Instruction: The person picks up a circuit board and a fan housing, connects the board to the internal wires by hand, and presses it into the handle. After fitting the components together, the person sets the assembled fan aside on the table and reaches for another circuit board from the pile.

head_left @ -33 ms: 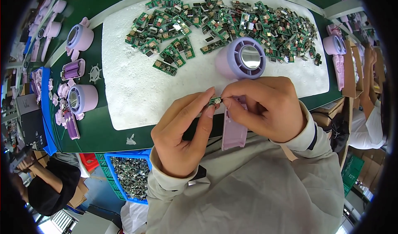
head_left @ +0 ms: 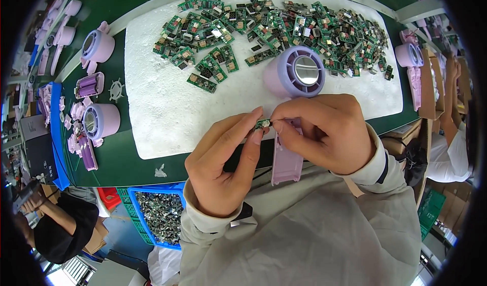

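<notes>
My left hand (head_left: pixel 223 159) pinches a small green circuit board (head_left: pixel 262 124) between thumb and fingers. At the board's right end, the thumb and forefinger of my right hand (head_left: pixel 324 129) are pressed together; what they grip is hidden. Beneath the right hand runs a pink plastic handle shell (head_left: pixel 287 164), its lower end toward me. Just beyond the hands, a lilac fan head (head_left: pixel 274 75) with a round mirror-like centre rests on the white foam sheet (head_left: pixel 167 118). Whether shell and fan head are joined is covered by my right hand.
Many green circuit boards (head_left: pixel 350 42) are heaped across the sheet's far side. Lilac fan heads (head_left: pixel 104 119) and opened handles (head_left: pixel 87 153) lie on the green table at left. A blue bin (head_left: pixel 133 205) of small parts stands below the table edge. Other people are at both sides.
</notes>
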Motion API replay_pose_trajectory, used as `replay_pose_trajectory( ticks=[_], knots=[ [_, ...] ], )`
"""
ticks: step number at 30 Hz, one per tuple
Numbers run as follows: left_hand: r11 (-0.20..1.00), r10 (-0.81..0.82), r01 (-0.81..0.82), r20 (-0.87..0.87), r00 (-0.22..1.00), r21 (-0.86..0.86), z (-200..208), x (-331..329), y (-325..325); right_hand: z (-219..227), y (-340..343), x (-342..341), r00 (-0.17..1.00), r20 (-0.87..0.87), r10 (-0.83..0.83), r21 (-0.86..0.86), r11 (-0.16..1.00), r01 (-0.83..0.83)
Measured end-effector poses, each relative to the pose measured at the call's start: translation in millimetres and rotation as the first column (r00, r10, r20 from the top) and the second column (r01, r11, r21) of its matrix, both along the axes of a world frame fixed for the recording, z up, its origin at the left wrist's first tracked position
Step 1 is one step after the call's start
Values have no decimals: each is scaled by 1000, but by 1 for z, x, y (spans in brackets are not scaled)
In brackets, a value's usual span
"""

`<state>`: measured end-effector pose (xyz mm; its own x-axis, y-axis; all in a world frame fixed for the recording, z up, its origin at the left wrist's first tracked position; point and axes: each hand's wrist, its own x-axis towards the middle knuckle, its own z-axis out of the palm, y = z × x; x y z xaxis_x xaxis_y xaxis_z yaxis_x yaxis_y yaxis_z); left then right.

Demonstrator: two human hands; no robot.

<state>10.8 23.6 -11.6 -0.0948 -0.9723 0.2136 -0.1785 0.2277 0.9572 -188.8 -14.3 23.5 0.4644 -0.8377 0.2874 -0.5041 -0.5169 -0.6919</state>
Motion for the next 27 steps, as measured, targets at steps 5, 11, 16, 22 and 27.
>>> replay_pose_trajectory(
  ticks=[5, 11, 16, 22, 27],
  knots=[
    [999, -52, 51, -45, 998, -14, -3, 4, 0, -1, 0, -3, 999, 35, 30, 25, 999, -31],
    [965, -154, 229, -431, 889, 129, -8, 12, 2, 12, 6, -12, 996, 79, 32, 252, 966, -51],
    [887, -232, 409, -557, 798, 216, -9, 16, -1, 10, 11, -15, 986, 149, -69, 439, 898, -3],
    [916, -254, 358, -429, 867, 181, -12, 13, 1, -1, 8, -16, 983, 184, -28, 364, 931, -41],
    [938, -218, 293, -340, 915, 185, -10, 9, 3, 1, 7, -15, 987, 157, -32, 373, 928, -29]
  ],
)
